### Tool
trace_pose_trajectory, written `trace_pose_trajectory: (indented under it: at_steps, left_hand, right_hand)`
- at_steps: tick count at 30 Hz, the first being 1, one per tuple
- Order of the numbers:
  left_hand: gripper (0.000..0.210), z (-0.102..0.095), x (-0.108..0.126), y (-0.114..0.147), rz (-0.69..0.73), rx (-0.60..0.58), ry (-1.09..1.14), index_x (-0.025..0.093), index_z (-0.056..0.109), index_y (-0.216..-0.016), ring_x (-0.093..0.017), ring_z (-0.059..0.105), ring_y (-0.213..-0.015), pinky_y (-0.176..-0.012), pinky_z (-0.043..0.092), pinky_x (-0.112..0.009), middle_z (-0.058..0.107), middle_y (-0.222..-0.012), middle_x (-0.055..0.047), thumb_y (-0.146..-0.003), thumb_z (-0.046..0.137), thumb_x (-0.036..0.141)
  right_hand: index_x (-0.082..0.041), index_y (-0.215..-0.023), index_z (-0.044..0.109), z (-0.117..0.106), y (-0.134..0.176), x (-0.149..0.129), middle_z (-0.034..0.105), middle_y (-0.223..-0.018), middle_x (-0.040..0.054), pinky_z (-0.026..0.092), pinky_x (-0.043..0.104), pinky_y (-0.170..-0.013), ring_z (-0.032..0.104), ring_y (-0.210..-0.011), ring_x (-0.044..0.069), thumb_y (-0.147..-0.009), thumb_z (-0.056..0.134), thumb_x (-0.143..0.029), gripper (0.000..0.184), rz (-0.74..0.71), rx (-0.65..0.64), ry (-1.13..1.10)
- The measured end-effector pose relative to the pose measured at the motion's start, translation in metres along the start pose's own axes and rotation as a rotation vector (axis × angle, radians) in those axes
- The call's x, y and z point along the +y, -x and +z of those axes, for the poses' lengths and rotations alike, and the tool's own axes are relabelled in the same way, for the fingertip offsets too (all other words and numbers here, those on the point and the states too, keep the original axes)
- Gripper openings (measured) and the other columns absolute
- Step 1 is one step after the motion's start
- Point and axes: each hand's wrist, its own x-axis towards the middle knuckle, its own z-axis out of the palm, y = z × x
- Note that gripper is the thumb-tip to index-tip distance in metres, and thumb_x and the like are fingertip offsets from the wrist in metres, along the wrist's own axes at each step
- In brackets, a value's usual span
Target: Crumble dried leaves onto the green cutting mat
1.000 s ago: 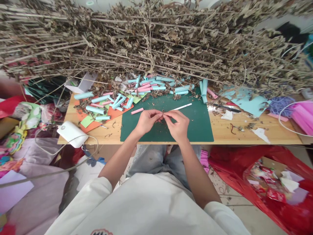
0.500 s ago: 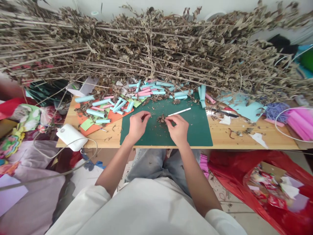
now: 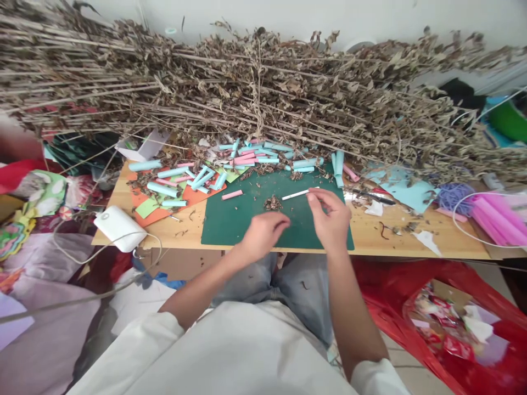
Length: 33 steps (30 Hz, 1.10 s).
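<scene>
My right hand pinches the right end of a slim white stick between thumb and fingertips, over the green cutting mat. My left hand hangs over the mat's front part with its fingers curled together; whatever they may hold is hidden. Just beyond it lies a small heap of crumbled dried leaves. A short pink paper tube rests alone on the mat's left side. Behind the mat, several blue paper tubes and pink ones are piled up.
Bundled dried stalks span the table's back. Coloured paper sheets and a white power bank with a cable lie left. To the right are a black pen, paper scraps and purple string. A red bag hangs below.
My left hand has moved right and toward me, and a pink tube now lies on the mat. My right hand has left the leaf heap and taken hold of the white stick.
</scene>
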Motion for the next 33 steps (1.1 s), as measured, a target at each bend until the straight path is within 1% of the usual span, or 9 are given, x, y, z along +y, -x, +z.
trace_pose_trajectory:
  at_steps: [4, 6, 8, 10, 12, 16, 21, 27, 33]
  left_hand:
    - [0.018, 0.056, 0.033, 0.019, 0.267, -0.521, 0.099, 0.018, 0.071, -0.104, -0.017, 0.068, -0.098, -0.09, 0.051, -0.025, 0.074, -0.107, -0.006, -0.09, 0.058, 0.019]
    - [0.036, 0.074, 0.041, 0.025, 0.423, -0.606, 0.071, 0.018, 0.064, -0.122, -0.024, 0.059, -0.121, -0.102, 0.047, -0.033, 0.058, -0.138, -0.014, -0.088, 0.064, 0.028]
    - [0.029, 0.079, 0.041, 0.027, 0.412, -0.579, 0.059, 0.019, 0.067, -0.117, -0.024, 0.056, -0.125, -0.105, 0.046, -0.034, 0.056, -0.139, -0.013, -0.093, 0.056, 0.031]
    - [0.029, 0.073, 0.034, 0.026, 0.307, -0.536, 0.081, 0.019, 0.071, -0.105, -0.02, 0.064, -0.111, -0.099, 0.049, -0.03, 0.07, -0.115, -0.01, -0.098, 0.046, 0.031]
    - [0.033, 0.059, 0.023, 0.025, 0.136, -0.432, 0.093, 0.02, 0.064, -0.121, -0.018, 0.069, -0.094, -0.086, 0.054, -0.03, 0.074, -0.094, -0.007, -0.098, 0.04, 0.024]
    - [0.058, 0.021, 0.005, 0.022, 0.214, -0.159, 0.152, 0.028, 0.036, -0.149, -0.02, 0.056, -0.125, -0.104, 0.048, -0.037, 0.057, -0.139, -0.008, -0.093, 0.036, 0.011]
    - [0.035, -0.011, -0.007, 0.014, -0.004, 0.081, 0.171, 0.021, 0.063, -0.125, -0.022, 0.064, -0.111, -0.1, 0.05, -0.039, 0.069, -0.12, -0.01, -0.097, 0.043, 0.023]
    - [0.03, -0.02, -0.02, 0.002, -0.164, 0.15, 0.304, 0.02, 0.068, -0.116, -0.019, 0.069, -0.101, -0.092, 0.054, -0.033, 0.073, -0.11, -0.008, -0.096, 0.048, 0.032]
    - [0.048, -0.019, -0.026, -0.016, -0.276, 0.325, 0.518, 0.019, 0.056, -0.133, -0.02, 0.068, -0.101, -0.081, 0.059, -0.03, 0.067, -0.124, -0.012, -0.089, 0.062, 0.037]
  right_hand:
    - [-0.021, -0.09, 0.074, -0.028, -0.018, -0.005, 0.075, -0.093, 0.0053, 0.056, 0.032, -0.077, 0.069, -0.084, 0.019, -0.087, 0.061, -0.037, 0.021, -0.033, -0.131, 0.085]
    - [-0.021, -0.089, 0.074, -0.03, -0.028, -0.005, 0.075, -0.09, 0.0047, 0.055, 0.032, -0.076, 0.069, -0.08, 0.019, -0.087, 0.061, -0.036, 0.021, -0.065, -0.192, 0.158]
    - [-0.021, -0.089, 0.074, -0.021, -0.039, 0.002, 0.075, -0.089, 0.0049, 0.054, 0.033, -0.076, 0.069, -0.079, 0.02, -0.086, 0.06, -0.034, 0.02, -0.099, -0.258, 0.237]
    - [-0.02, -0.092, 0.074, -0.004, -0.05, 0.014, 0.075, -0.09, 0.006, 0.053, 0.035, -0.079, 0.068, -0.081, 0.021, -0.084, 0.061, -0.031, 0.018, -0.141, -0.294, 0.321]
    - [-0.017, -0.093, 0.073, 0.018, -0.061, 0.028, 0.074, -0.091, 0.0092, 0.051, 0.038, -0.081, 0.067, -0.08, 0.024, -0.083, 0.061, -0.027, 0.018, -0.154, -0.287, 0.448]
    - [-0.012, -0.099, 0.071, 0.054, -0.076, 0.045, 0.07, -0.097, 0.0183, 0.048, 0.045, -0.084, 0.063, -0.094, 0.032, -0.085, 0.062, -0.033, 0.027, -0.107, -0.219, 0.674]
    - [-0.01, -0.093, 0.071, 0.069, -0.079, 0.053, 0.065, -0.103, 0.0216, 0.048, 0.043, -0.085, 0.063, -0.092, 0.029, -0.088, 0.057, -0.028, 0.023, -0.046, -0.168, 0.719]
    - [-0.015, -0.088, 0.072, 0.058, -0.072, 0.049, 0.07, -0.091, 0.012, 0.051, 0.039, -0.082, 0.064, -0.078, 0.022, -0.084, 0.058, -0.026, 0.019, -0.055, -0.099, 0.307]
    - [-0.019, -0.09, 0.071, 0.059, -0.034, 0.011, 0.072, -0.08, 0.003, 0.048, 0.028, -0.058, 0.062, -0.064, 0.015, -0.073, 0.071, -0.044, 0.03, 0.36, -0.087, -0.464]
